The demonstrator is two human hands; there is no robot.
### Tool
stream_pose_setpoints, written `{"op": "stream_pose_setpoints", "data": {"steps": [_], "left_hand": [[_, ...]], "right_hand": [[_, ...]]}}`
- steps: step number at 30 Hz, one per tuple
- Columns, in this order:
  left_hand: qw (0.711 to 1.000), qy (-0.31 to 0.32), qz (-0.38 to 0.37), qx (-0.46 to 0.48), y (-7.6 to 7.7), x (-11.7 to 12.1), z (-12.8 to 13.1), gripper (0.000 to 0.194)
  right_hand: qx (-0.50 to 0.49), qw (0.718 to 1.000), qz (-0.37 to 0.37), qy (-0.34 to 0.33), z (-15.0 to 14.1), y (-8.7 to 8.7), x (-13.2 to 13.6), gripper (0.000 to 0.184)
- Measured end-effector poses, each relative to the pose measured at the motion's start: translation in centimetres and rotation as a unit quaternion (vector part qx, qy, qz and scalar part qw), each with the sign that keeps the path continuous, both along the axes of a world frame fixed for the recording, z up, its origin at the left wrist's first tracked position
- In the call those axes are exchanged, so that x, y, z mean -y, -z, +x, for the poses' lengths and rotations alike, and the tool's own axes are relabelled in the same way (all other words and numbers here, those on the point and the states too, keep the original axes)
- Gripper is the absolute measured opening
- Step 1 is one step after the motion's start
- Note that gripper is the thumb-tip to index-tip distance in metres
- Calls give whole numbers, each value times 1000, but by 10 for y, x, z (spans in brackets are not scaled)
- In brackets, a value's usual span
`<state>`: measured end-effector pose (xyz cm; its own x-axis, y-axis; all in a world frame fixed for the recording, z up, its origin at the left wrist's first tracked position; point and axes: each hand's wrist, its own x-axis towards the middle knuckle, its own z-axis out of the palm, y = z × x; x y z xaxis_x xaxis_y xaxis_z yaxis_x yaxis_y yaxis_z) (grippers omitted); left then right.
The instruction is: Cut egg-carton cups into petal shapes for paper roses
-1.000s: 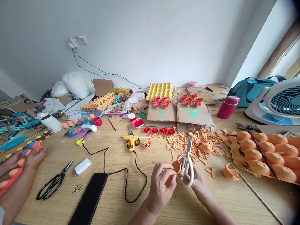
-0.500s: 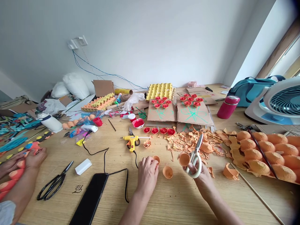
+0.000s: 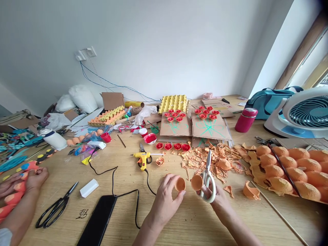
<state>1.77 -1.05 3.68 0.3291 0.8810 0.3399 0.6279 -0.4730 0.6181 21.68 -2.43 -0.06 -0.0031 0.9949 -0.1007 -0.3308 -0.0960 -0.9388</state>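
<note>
My left hand (image 3: 165, 196) pinches an orange egg-carton cup (image 3: 180, 185) by its side, its hollow turned toward me. Whether a second cup is nested in it cannot be told. Across a small gap, my right hand (image 3: 217, 200) grips white-handled scissors (image 3: 208, 177), blades pointing up and away, together with another orange cup (image 3: 196, 182). Beyond my hands sit a rolled orange carton flower (image 3: 160, 161) and a yellow glue gun (image 3: 142, 160). Orange carton scraps (image 3: 205, 159) lie heaped past the right hand.
To the right lies an orange egg tray (image 3: 289, 167) near a thin stick (image 3: 279, 212). Red flowers (image 3: 177, 146) line up before cardboard panels (image 3: 211, 128). A phone (image 3: 98, 218), black scissors (image 3: 57, 206) and cables are on the left, where another person's hands (image 3: 36, 177) hold painted carton cups.
My left hand has shifted right and raised its cup into view; the separate cup on the table no longer shows. My right hand has drawn slightly left with the scissors and its cup.
</note>
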Motion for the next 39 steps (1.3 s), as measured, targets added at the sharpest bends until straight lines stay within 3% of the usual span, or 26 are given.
{"op": "stream_pose_setpoints", "data": {"steps": [3, 6, 23, 29, 35, 39], "left_hand": [[999, 15, -15, 43, -21, 4, 7, 43], [997, 49, -22, 56, -30, 7, 15, 48], [994, 61, -47, 73, -31, 10, 22, 51], [995, 40, -46, 78, -24, 10, 28, 47], [990, 39, -38, 133, -21, 12, 26, 66], [989, 19, -39, 141, -18, 12, 27, 55]], "right_hand": [[6, 999, 7, -33, -2, -1, 0, 40], [12, 997, 23, -73, -2, -1, 1, 43], [4, 995, 46, -91, -1, 0, 1, 43], [-81, 992, 8, -95, -7, -1, 1, 45], [-137, 988, -25, -69, -5, 4, 0, 41], [-151, 985, -34, -79, -3, 4, 0, 44]]}}
